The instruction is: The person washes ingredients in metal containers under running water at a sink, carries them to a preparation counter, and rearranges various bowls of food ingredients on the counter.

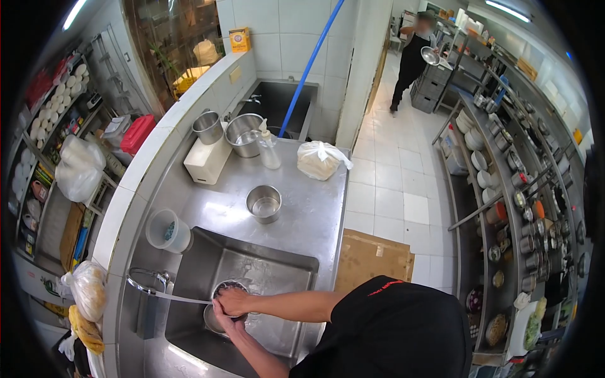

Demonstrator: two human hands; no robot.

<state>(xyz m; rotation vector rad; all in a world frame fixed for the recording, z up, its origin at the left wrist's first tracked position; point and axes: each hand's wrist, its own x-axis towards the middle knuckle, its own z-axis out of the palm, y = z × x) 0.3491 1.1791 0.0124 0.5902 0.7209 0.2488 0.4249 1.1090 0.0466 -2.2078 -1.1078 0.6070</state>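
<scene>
Both hands are close together over the steel sink [296,261], where water runs from the curved faucet [140,281]. My right hand [232,301] reaches down with fingers curled at a round metal pot [242,283]; whether it holds a scrubber is hidden. Just below it, my left hand [225,322] is closed at the pot's near edge, its fingers partly covered. Another round metal vessel [213,320] shows beneath the hands in the basin. On the counter beyond the sink stands a small metal pot [264,203].
A translucent bucket [169,231] with bluish contents stands at the sink's corner. Farther back are two steel pots, a white box [208,157], a spray bottle [270,148] and a tied plastic bag [321,160]. A co-worker [413,60] holds a metal bowl near shelves.
</scene>
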